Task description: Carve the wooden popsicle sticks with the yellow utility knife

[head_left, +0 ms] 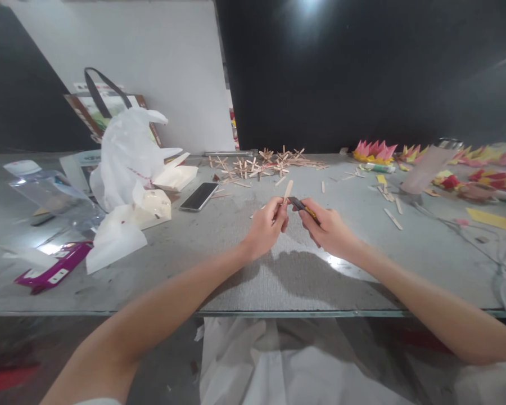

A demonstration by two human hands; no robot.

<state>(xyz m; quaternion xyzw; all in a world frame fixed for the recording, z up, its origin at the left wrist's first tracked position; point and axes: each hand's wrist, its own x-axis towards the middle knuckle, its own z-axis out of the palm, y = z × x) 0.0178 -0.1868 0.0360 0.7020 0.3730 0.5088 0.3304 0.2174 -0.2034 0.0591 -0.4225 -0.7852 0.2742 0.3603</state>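
Note:
My left hand (266,225) is closed on a pale wooden craft stick (287,191) that points up and away from me. My right hand (326,228) grips a dark cutter with a yellow body (301,206), its tip right beside the lower part of the stick. Both hands meet above the middle of the grey table (236,264). The fingers cover the stick's lower end.
A pile of crossed wooden sticks (265,163) lies at the back, loose sticks (393,218) to the right. A phone (199,196), white plastic bags (126,163) and a purple packet (54,273) lie left. Paper flowers (375,152), a cup (425,169) and cables (501,264) sit right.

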